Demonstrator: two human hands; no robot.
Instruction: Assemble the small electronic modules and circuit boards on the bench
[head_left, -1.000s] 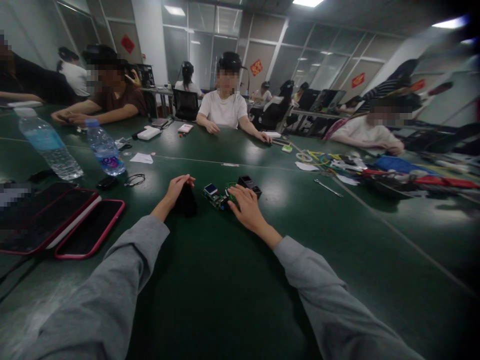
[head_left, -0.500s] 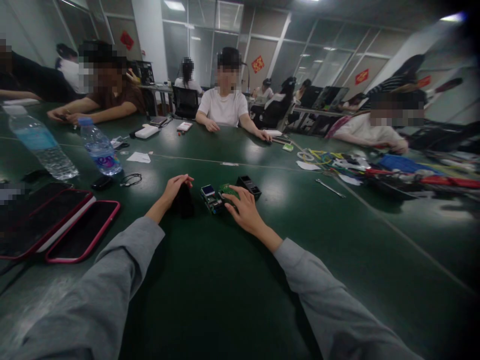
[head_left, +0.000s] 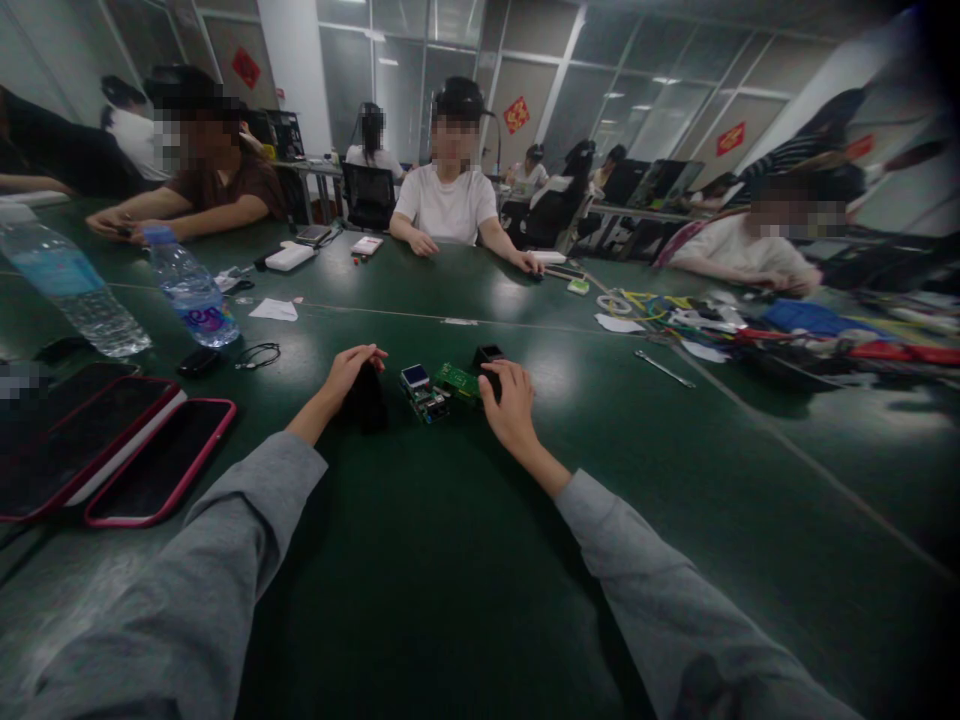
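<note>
My left hand (head_left: 351,378) stays bent over a black case-like piece (head_left: 365,400), its fingers closed on the top. Shadow hides most of that piece's shape. A black plastic box (head_left: 489,354) with an open top is partly covered by my right hand (head_left: 511,402), whose thumb and fingers close around its near side. Between my hands lie two circuit boards on the table: one carries a small screen (head_left: 415,376) and several parts, and beside it is a bare green circuit board (head_left: 457,384).
Two water bottles (head_left: 193,290), a red-edged phone (head_left: 161,462) and a thin cable (head_left: 259,355) lie to the left. A wrench (head_left: 664,369) and a heap of coloured cables (head_left: 750,320) are at right. A person (head_left: 446,205) sits opposite, with others around.
My right hand has moved right, off the green circuit board and onto the black box. The left hand holds its place. The view has shifted slightly.
</note>
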